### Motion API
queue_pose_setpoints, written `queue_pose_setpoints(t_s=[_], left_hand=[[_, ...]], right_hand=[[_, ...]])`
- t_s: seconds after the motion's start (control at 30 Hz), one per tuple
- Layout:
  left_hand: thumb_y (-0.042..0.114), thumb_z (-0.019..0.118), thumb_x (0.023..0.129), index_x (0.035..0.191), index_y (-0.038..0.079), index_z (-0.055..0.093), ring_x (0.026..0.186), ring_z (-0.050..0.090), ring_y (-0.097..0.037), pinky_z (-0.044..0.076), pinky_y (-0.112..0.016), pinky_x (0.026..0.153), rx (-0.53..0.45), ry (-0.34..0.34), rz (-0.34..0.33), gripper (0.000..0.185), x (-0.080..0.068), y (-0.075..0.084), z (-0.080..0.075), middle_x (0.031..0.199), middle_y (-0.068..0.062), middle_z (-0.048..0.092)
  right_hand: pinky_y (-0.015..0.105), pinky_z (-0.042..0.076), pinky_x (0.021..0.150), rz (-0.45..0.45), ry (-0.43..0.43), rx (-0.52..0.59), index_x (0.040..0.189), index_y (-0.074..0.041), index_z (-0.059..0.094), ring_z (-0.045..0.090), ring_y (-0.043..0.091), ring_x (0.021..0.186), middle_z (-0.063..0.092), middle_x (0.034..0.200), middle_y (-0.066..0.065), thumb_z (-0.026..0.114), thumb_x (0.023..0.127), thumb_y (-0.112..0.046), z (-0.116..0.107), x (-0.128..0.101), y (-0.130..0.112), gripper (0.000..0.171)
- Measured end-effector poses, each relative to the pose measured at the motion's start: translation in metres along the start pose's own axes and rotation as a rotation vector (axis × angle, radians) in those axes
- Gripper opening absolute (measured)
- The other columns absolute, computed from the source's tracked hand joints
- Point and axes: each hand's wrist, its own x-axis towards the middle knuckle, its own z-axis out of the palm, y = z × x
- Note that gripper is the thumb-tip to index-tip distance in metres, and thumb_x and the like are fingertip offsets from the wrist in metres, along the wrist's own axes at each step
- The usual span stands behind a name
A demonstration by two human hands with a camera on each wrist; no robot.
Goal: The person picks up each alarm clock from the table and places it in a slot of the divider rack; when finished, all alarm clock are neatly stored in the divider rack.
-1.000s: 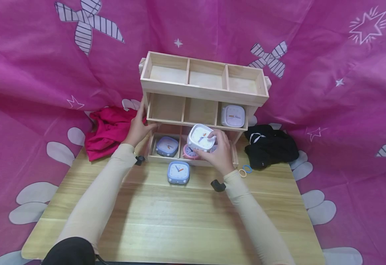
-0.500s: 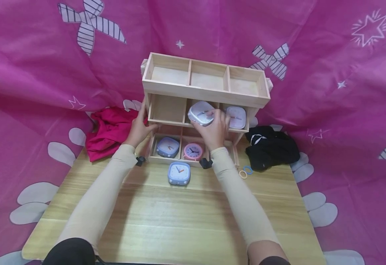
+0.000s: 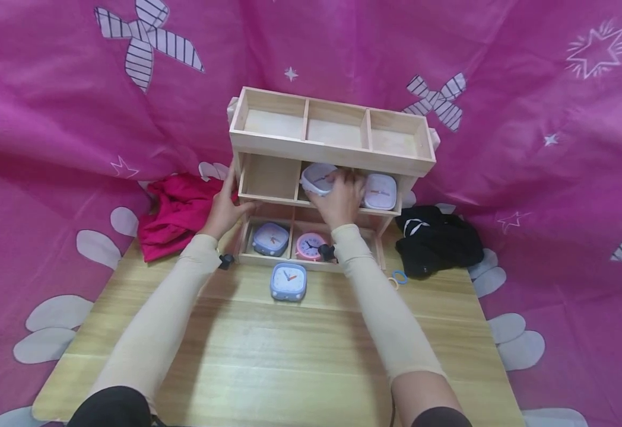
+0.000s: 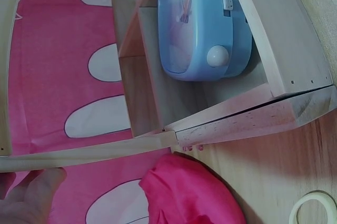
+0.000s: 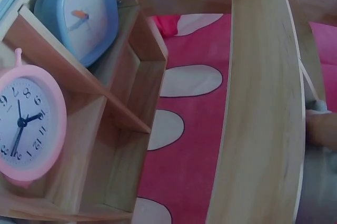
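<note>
Right hand (image 3: 338,198) reaches into the middle compartment of the middle tier of the wooden shelf unit (image 3: 332,155), fingers curled round a white clock (image 3: 317,178). The clock sits tilted at the mouth of that compartment, partly inside; whether its base rests on the shelf board cannot be told.

Left hand (image 3: 224,204) holds the left end of the shelf unit, fingers wrapped on the side wall and the thumb lying along the middle board's front edge.

A second white clock (image 3: 380,191) stands in the compartment just to the right. Bottom tier: a blue clock (image 3: 270,237) on the left, a pink clock (image 3: 308,244) in the middle. Another blue clock (image 3: 288,281) lies on the desk (image 3: 268,367) just in front of the unit. Red cloth (image 3: 174,210) lies left of it, black cloth (image 3: 439,237) right.

Risks, as judged:
- Clock is tilted; let go in that attitude it could tip out over the front edge onto the pink clock or the desk.
- Opening looks snug for hand plus clock; knuckles may catch the top tier's underside.
- A push inward could shift the unit if the left hand eases off.
</note>
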Motion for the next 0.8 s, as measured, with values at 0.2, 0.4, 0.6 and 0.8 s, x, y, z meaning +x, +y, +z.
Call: queue_pose_setpoints(t_s=[0.2,0.4,0.6,0.8], left_hand=[[-0.001,0.087,0.085,0.172,0.04,0.009,0.154,0.045,-0.039,0.04,-0.055,0.127,0.032,0.008,-0.001,0.124,-0.003,0.0,-0.004,0.168,-0.02,0.043],[-0.001,0.088,0.084,0.172,0.043,0.011,0.154,0.045,-0.037,0.04,-0.053,0.127,0.028,0.008,0.013,0.124,-0.001,-0.001,-0.001,0.168,-0.02,0.043],[-0.001,0.087,0.085,0.172,0.041,0.011,0.156,0.043,-0.038,0.038,-0.054,0.128,0.029,0.003,0.013,0.123,0.001,-0.001,-0.001,0.169,-0.019,0.041],[-0.002,0.088,0.085,0.172,0.04,0.011,0.155,0.043,-0.039,0.038,-0.054,0.128,0.034,0.009,0.014,0.123,0.0,-0.002,0.0,0.169,-0.018,0.042]], right_hand=[[0.058,0.036,0.121,-0.007,-0.035,-0.114,0.096,-0.015,0.064,0.049,0.042,0.137,0.071,0.127,0.013,0.095,0.071,-0.052,0.002,0.0,-0.007,0.054],[0.059,0.036,0.122,-0.014,-0.051,-0.114,0.094,-0.014,0.069,0.049,0.044,0.139,0.071,0.132,0.012,0.095,0.073,-0.052,-0.001,-0.001,-0.006,0.051],[0.059,0.031,0.128,-0.042,-0.026,0.023,0.099,-0.011,0.075,0.048,0.044,0.141,0.066,0.142,0.018,0.092,0.077,-0.049,-0.005,-0.011,0.0,0.047],[0.057,0.036,0.125,-0.095,0.049,0.169,0.106,-0.008,0.073,0.045,0.04,0.143,0.059,0.146,0.02,0.092,0.079,-0.044,-0.005,-0.035,0.006,0.049]])
